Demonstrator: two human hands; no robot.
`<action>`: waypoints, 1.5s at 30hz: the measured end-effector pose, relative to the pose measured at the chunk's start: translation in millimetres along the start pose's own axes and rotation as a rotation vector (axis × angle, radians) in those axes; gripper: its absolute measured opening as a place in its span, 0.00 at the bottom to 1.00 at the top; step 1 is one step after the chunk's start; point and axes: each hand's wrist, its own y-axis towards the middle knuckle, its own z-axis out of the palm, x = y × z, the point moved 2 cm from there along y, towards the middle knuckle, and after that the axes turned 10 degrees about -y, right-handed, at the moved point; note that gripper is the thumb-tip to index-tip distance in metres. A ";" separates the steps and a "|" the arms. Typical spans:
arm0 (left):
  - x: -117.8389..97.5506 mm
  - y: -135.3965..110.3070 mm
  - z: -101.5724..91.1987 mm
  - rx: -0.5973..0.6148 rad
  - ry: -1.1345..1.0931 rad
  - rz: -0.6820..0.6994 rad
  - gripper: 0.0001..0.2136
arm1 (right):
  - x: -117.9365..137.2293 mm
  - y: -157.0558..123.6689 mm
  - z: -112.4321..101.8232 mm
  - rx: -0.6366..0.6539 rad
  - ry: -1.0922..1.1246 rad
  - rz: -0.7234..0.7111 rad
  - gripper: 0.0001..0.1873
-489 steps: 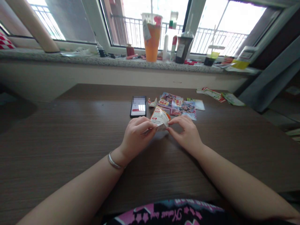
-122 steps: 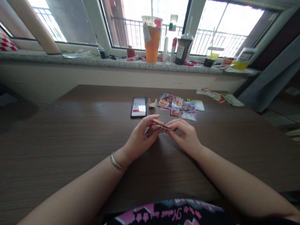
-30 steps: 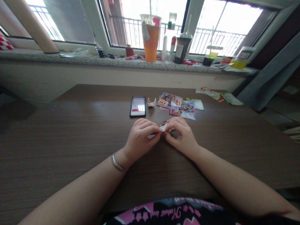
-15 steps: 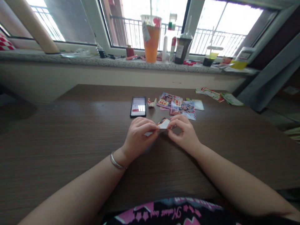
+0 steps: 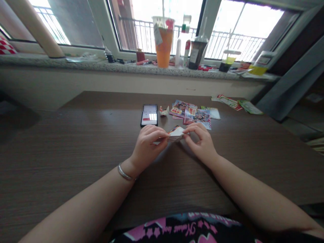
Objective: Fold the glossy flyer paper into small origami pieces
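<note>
left hand (image 5: 149,143) + right hand (image 5: 202,143): 2, both pinching 1 folded paper (image 5: 176,132) between them, over 1 surface (image 5: 76,148) | 1 phone (image 5: 149,116) beyond left hand | 1 crumpled scrap (image 5: 164,111) beside phone

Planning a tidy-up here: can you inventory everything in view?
table: 1, brown, foreground
folded paper: 1, white and orange, centre
smartphone: 1, black, on table
paper scrap: 1, white and red, right of smartphone
leaflets: at least 2, multicoloured, right of paper scrap
wrappers: several, green and red, table's far right
windowsill: 1, speckled grey, beyond table
drink cups: 3, orange, dark, yellow and black, windowsill
other items: several, mixed colours, windowsill
tube: 1, beige, windowsill's left
window: 1, pale frame, behind
curtain: 1, grey, right
shirt: 1, black and pink, bottom
bangle: 1, silver, left wrist
left hand: 1, bare, pinching folded paper
right hand: 1, bare, pinching folded paper
</note>
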 end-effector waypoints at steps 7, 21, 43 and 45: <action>-3.2 2.3 -0.2 0.018 0.011 0.064 0.03 | 6.5 -1.0 -1.5 0.039 -0.052 -0.085 0.06; -1.2 0.0 1.3 0.058 0.189 0.059 0.01 | 8.1 0.1 -0.4 0.040 -0.129 -0.108 0.07; 20.4 -8.5 -0.6 -0.027 -0.124 -0.417 0.09 | -14.8 -3.8 4.4 0.061 -0.179 0.017 0.02; 20.1 -8.4 -1.0 -0.061 -0.159 -0.447 0.10 | -13.8 -4.5 4.5 0.080 -0.160 0.023 0.02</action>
